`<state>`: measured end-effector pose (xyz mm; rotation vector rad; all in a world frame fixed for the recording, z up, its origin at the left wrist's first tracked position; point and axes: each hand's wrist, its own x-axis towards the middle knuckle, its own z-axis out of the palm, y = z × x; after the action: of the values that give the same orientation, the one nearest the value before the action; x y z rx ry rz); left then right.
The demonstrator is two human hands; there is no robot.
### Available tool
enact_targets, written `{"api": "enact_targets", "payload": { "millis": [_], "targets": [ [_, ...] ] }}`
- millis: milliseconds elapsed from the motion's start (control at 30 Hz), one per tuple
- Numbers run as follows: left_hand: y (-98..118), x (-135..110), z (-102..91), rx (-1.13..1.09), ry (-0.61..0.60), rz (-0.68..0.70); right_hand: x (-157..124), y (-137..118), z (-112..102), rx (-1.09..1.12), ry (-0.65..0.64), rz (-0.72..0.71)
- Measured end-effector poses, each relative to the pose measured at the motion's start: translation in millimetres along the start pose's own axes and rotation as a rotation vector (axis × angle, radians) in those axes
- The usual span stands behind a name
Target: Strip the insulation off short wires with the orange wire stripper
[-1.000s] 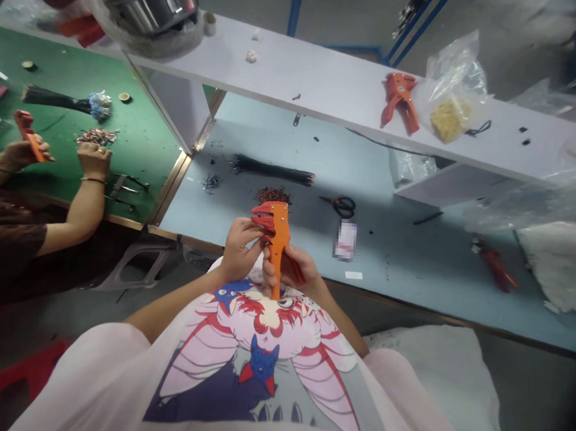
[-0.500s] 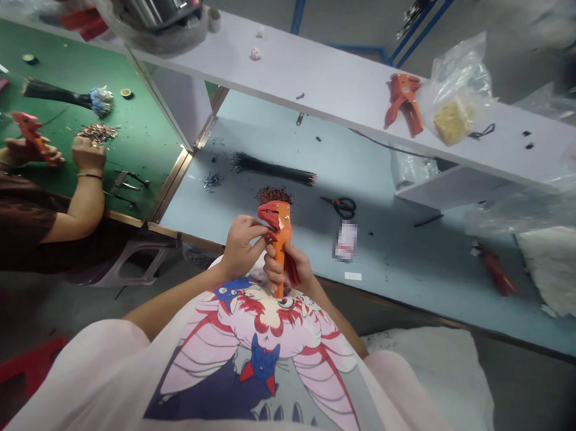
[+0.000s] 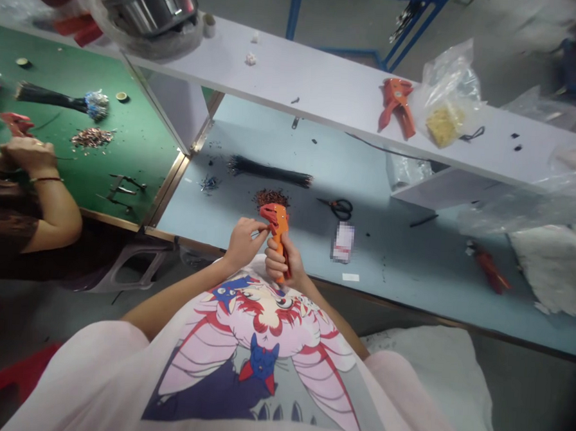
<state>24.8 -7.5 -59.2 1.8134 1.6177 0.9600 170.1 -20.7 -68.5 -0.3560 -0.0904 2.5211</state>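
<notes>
My right hand (image 3: 284,259) is wrapped round the handles of an orange and red wire stripper (image 3: 281,220), its handles squeezed together and its head pointing away from me. My left hand (image 3: 245,242) is closed in a pinch right beside the red jaws. Between its fingertips is what looks like a thin dark wire, mostly hidden by the fingers. Just beyond the stripper's head lies a pile of short copper-brown scraps (image 3: 271,198). Behind that, a bundle of black wires (image 3: 271,171) rests across the blue table (image 3: 292,135).
Black-handled scissors (image 3: 339,208) and a blurred-out card (image 3: 343,242) lie to the right. A second stripper (image 3: 397,107) sits on the raised white shelf (image 3: 319,82), by a bag of yellow pieces (image 3: 445,124). At left, a co-worker's hands (image 3: 28,155) work at a green table (image 3: 133,124).
My right hand has squeezed the stripper's handles together, and its jaws have moved. My left hand stays beside them. The co-worker's hands have come together, away from their scrap pile.
</notes>
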Motion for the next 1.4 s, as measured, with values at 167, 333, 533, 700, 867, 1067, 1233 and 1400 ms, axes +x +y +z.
{"api": "enact_targets", "payload": {
  "millis": [167, 333, 533, 700, 867, 1067, 1233, 1400],
  "targets": [
    [-39.1, 7.9, 20.1, -0.152, -0.078, -0.258, 18.6, -22.6, -22.2, -0.098, 0.171, -0.016],
    [-67.5, 2.7, 8.2, -0.163, -0.043, -0.386, 30.9, -44.8, -62.3, -0.878, 0.684, -0.018],
    [-78.7, -4.6, -18.1, -0.187, 0.016, -0.46, 13.0, -43.6, -90.6, -1.404, 1.032, -0.012],
    [-75.8, -6.3, -14.8, -0.2, 0.033, -0.439, 4.4, -29.0, -91.5, -1.751, 0.93, -0.07],
    [-70.6, -2.8, -0.1, -0.196, 0.046, -0.401, 27.8, -20.2, -124.2, -2.366, 0.568, -0.03],
    [-72.3, -6.2, 3.0, -0.148, 0.02, -0.391, 54.2, -32.9, -144.4, -2.632, 0.586, -0.102],
    [-72.1, -13.7, -6.1, -0.088, 0.033, -0.412, 38.1, -42.4, -163.6, -2.636, 0.679, -0.179],
    [-73.5, -16.1, -4.1, -0.079, 0.009, -0.386, 11.0, -36.5, -179.7, -2.572, 0.782, -0.051]
  ]
}}
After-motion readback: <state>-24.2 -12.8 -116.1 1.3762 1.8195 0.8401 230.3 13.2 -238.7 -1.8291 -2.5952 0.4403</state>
